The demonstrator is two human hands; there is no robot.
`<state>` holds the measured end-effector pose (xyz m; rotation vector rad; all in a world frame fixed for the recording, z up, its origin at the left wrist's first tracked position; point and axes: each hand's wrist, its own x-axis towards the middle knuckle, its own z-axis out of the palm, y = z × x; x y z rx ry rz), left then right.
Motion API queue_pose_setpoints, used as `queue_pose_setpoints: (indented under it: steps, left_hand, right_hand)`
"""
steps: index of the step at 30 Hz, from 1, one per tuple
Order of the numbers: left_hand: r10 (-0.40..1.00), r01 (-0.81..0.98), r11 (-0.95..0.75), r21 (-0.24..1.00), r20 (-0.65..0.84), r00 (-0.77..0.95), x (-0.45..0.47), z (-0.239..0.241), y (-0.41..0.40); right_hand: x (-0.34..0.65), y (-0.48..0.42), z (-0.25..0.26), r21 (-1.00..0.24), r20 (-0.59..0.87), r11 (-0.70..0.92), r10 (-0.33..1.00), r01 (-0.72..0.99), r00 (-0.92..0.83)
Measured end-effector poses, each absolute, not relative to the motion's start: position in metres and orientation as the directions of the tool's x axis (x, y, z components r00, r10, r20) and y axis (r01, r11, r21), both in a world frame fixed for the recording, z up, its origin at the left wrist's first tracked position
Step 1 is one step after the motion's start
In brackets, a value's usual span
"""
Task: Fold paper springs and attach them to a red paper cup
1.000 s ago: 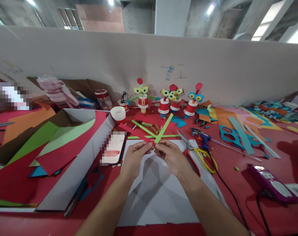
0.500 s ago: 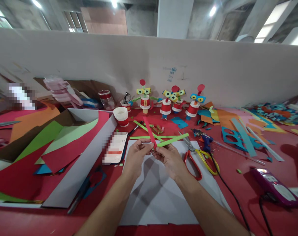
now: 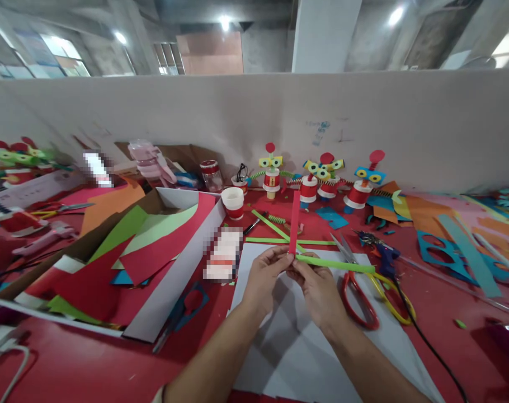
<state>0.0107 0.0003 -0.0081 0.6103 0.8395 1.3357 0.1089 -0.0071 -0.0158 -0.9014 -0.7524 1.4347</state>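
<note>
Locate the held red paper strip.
Just right of centre in the head view, the red paper strip points up where the left hand and right hand meet, left of the held green strip.

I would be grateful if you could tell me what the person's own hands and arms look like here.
The left hand and right hand are bare, with no gloves, and no watch or bracelet shows on either wrist. Both forearms are uncovered; a small pale edge beside the left one may be a sleeve. Fingernail details are too small to tell.
</note>
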Motion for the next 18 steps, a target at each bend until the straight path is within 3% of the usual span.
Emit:
queue_pose_setpoints:
  steps: [6,12,18]
  left_hand:
    - [0.988,-0.56,0.13,0.818,-0.154,0.003,0.006,-0.011,0.003]
    - [0.966,-0.617,0.221,0.755,-0.258,0.029,-0.001,-0.006,0.006]
    - [0.952,-0.568,0.296,0.768,-0.283,0.115,0.001,-0.004,0.004]
  right_hand:
    - [0.115,-0.004,-0.01,-0.936,-0.069,-0.071,0.997,-0.344,-0.017]
    - [0.139,0.007,-0.005,-0.974,0.219,0.219,0.976,0.056,-0.021]
    - [0.157,0.024,-0.018,-0.938,0.306,0.337,0.915,0.079,-0.264]
